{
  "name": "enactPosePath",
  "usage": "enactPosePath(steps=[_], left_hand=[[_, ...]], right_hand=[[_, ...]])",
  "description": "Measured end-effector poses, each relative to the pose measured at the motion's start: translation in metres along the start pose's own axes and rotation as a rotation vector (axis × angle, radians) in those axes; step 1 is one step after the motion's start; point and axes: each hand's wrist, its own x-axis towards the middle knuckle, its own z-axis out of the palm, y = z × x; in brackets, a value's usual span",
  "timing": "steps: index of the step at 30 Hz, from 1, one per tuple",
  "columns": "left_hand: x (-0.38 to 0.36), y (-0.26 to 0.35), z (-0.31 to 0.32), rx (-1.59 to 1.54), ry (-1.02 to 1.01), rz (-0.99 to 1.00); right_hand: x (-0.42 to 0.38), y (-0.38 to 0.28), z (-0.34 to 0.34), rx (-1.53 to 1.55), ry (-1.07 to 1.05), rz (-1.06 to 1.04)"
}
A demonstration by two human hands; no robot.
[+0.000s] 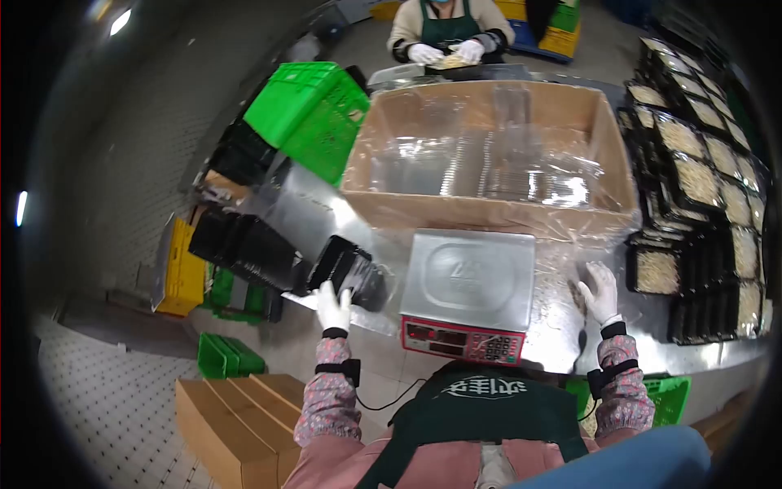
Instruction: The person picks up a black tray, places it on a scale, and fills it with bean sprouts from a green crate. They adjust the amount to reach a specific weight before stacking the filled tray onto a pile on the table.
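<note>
My left hand (332, 308), in a white glove, is at the near edge of a stack of black plastic trays (352, 267) partly in clear wrap. Its fingers look apart; whether they touch the trays is hard to make out. To the right of the digital scale (468, 281), my right hand (601, 292), also gloved, lies over the metal table with fingers spread and nothing in them. The scale's steel platform carries nothing. Just right of that hand sits a black tray of pale strands (656, 270) under clear film.
Behind the scale stands a cardboard box (489, 210) with clear plastic lids (521, 183). Filled trays (696, 179) are stacked along the right. A green crate (309, 114) and black tray stacks (248, 248) are at the left. Across the table, a co-worker (448, 33) handles pale strands.
</note>
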Motion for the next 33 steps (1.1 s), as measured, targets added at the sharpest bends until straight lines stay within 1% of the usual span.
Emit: enactPosePath(steps=[1, 2, 3, 5, 6, 7, 9, 10, 11, 13, 14, 15, 16, 17, 18, 19, 20, 21, 23, 25, 27, 29, 30, 31, 33], left_hand=[[-0.002, -0.022, 0.015, 0.097, -0.125, 0.052], [-0.005, -0.02, 0.018, 0.096, -0.086, 0.074], [-0.002, -0.021, 0.018, 0.115, -0.087, 0.08], [0.006, -0.004, -0.001, 0.086, -0.211, -0.064], [0.009, -0.01, 0.005, 0.127, -0.092, -0.048], [0.013, -0.012, 0.001, 0.123, -0.088, -0.049], [0.02, -0.012, -0.015, 0.036, -0.126, -0.186], [0.019, -0.008, -0.027, 0.084, -0.035, -0.143], [0.023, -0.008, -0.04, 0.025, -0.128, -0.242], [0.027, -0.012, -0.057, -0.14, -0.009, -0.265], [0.031, -0.02, -0.058, -0.212, 0.019, -0.294], [0.035, -0.006, -0.074, -0.254, 0.094, -0.25], [0.044, -0.014, -0.065, -0.365, 0.187, -0.192], [0.053, 0.003, -0.069, -0.508, 0.194, -0.212], [0.062, 0.024, -0.078, -0.477, 0.117, -0.202], [0.069, 0.036, -0.062, -0.484, 0.236, -0.134], [0.074, 0.072, -0.065, -0.615, 0.151, -0.036], [0.075, 0.109, -0.071, -0.736, 0.071, 0.059], [0.071, 0.17, -0.041, -0.682, 0.114, 0.453], [0.047, 0.249, -0.039, -0.974, -0.366, 0.607], [0.01, 0.315, -0.037, -0.917, -0.602, 0.932], [-0.034, 0.367, -0.016, -0.941, -0.76, 1.15], [-0.05, 0.389, -0.001, -0.876, -0.748, 1.251], [-0.071, 0.406, 0.015, -0.816, -0.73, 1.353], [-0.102, 0.43, 0.064, -0.682, -0.673, 1.445]], right_hand=[[0.009, -0.008, 0.017, -0.025, -0.023, 0.083], [0.017, 0.001, 0.041, 0.03, -0.049, 0.245], [0.025, 0.006, 0.06, 0.086, -0.069, 0.333], [0.041, -0.049, 0.056, -0.14, -0.312, 0.433], [0.04, -0.055, 0.07, -0.163, -0.413, 0.352], [0.034, -0.061, 0.078, -0.177, -0.464, 0.219], [0.015, -0.068, 0.082, -0.262, -0.603, -0.07], [0.0, -0.061, 0.083, -0.196, -0.574, -0.187], [-0.013, -0.059, 0.07, -0.122, -0.569, -0.22], [-0.032, -0.047, 0.04, -0.08, -0.669, -0.239], [-0.043, -0.037, 0.027, -0.026, -0.604, -0.228], [-0.055, -0.016, 0.025, -0.098, -0.48, -0.314], [-0.059, -0.015, 0.006, -0.138, -0.489, -0.248], [-0.06, -0.013, -0.011, -0.224, -0.534, -0.223], [-0.061, -0.017, -0.027, -0.235, -0.553, -0.126], [-0.067, -0.021, -0.038, -0.204, -0.436, -0.018], [-0.07, -0.028, -0.047, -0.129, -0.311, 0.102], [-0.078, -0.009, -0.041, -0.051, -0.138, 0.159], [-0.081, -0.047, -0.078, 0.149, 0.168, 0.283], [-0.099, -0.078, -0.107, 0.109, 0.421, 0.39], [-0.132, -0.104, -0.136, 0.096, 0.584, 0.433], [-0.179, -0.13, -0.164, 0.158, 0.72, 0.556], [-0.204, -0.141, -0.172, 0.09, 0.825, 0.539], [-0.228, -0.164, -0.185, 0.121, 0.912, 0.618], [-0.287, -0.198, -0.201, 0.008, 1.022, 0.767]])
